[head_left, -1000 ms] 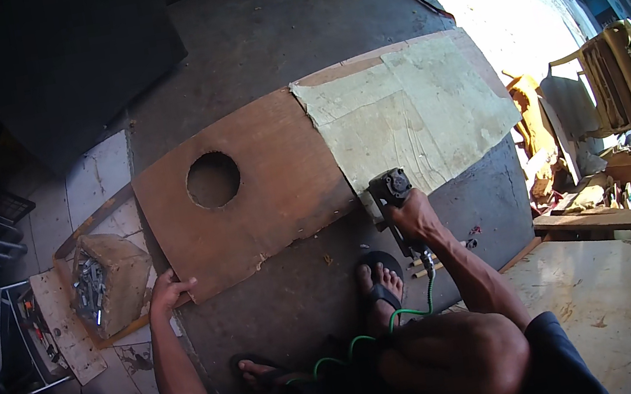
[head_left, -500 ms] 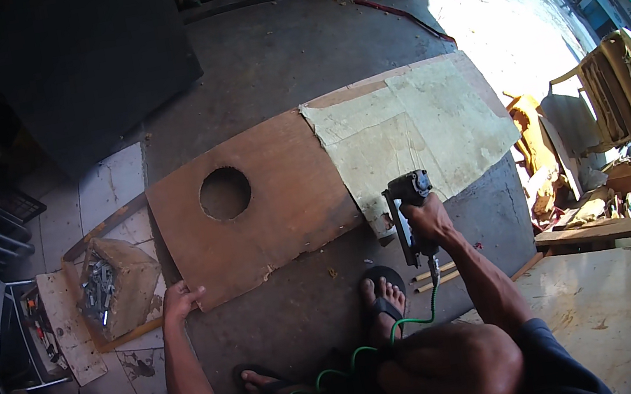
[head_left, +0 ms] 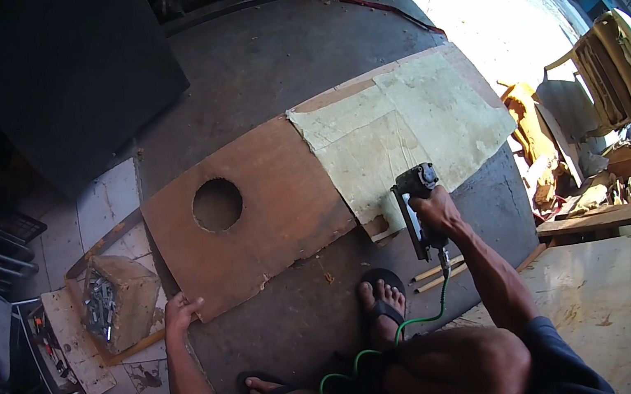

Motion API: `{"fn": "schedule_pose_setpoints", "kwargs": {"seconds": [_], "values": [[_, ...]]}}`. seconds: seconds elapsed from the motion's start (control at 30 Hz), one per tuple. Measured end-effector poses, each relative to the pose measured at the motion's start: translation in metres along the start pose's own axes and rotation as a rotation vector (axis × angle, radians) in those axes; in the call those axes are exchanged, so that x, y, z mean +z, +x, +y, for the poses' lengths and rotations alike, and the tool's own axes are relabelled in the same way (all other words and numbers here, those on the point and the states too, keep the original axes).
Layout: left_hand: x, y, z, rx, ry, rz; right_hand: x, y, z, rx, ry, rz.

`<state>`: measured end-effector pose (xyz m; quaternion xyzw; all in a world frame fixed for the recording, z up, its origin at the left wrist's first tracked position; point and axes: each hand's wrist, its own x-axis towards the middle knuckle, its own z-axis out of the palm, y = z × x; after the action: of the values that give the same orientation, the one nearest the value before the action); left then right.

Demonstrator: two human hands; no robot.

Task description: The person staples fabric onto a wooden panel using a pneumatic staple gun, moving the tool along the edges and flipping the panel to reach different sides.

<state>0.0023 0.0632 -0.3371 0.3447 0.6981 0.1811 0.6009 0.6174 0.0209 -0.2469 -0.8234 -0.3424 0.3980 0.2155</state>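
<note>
My right hand (head_left: pixel 436 212) is wrapped round the grip of a dark pneumatic stapler (head_left: pixel 416 177), held above the near edge of the pale sheet (head_left: pixel 442 105). A coiled green air hose (head_left: pixel 428 318) trails from its handle towards my legs. The pale sheet covers the right part of a long board. On the left lies a brown plywood panel (head_left: pixel 274 196) with a round hole (head_left: pixel 217 205) cut in it and a ragged near edge. My left hand (head_left: pixel 182 309) pinches that panel's near left corner, thumb on top; its other fingers are partly hidden.
A wooden box (head_left: pixel 128 299) of metal pieces sits inside a wooden frame (head_left: pixel 113 358) at left. Two thin sticks (head_left: pixel 438 282) lie beside my sandalled foot (head_left: pixel 383 300). A worn board (head_left: pixel 601 308) is at near right, a cushioned chair (head_left: pixel 611 76) beyond, and a red bar (head_left: pixel 393 13) at the back.
The whole view has shifted slightly. My right hand has moved the stapler a little to the right, away from the brown panel. My left hand stays at the panel's corner.
</note>
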Motion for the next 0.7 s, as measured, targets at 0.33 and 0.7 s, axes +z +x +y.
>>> {"fn": "schedule_pose_setpoints", "kwargs": {"seconds": [0.33,0.7], "values": [[0.003,-0.004,-0.005,0.137,0.092,0.132,-0.037,0.022,0.036,0.046,0.188,0.406],[0.107,-0.029,-0.013,0.453,0.684,0.791,-0.034,0.02,0.136,0.498,-0.16,0.675]]}}
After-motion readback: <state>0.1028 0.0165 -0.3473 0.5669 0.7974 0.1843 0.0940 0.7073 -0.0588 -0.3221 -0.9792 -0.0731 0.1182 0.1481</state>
